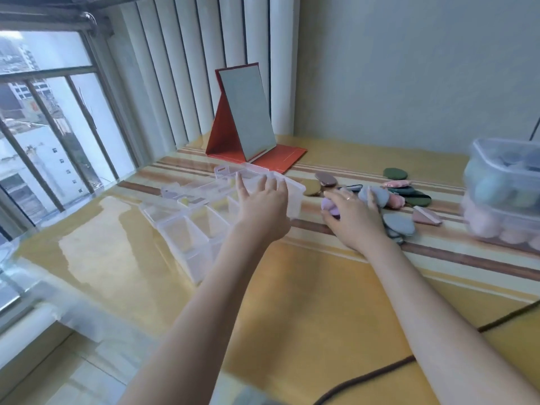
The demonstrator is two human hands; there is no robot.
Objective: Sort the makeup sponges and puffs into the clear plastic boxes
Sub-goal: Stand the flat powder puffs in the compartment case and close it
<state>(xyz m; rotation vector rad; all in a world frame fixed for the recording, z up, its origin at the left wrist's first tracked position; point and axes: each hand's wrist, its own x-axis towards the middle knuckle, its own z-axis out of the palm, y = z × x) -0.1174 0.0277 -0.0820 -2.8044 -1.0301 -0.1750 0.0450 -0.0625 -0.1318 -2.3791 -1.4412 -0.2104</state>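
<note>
A clear compartmented plastic box (187, 229) lies open on the yellow striped table, left of centre. My left hand (263, 209) rests over its right end with fingers straight and spread. A pile of flat puffs (400, 197) in grey, pink, green and brown lies to the right. My right hand (353, 217) sits at the pile's left edge, thumb and fingers curled round a purple puff (328, 206), with a grey puff (377, 195) by its fingertips.
A red folding mirror (248, 118) stands at the back. Two stacked clear tubs (502, 194) holding round sponges stand at the far right. A dark cable (380, 372) crosses the near table. A window with bars is on the left.
</note>
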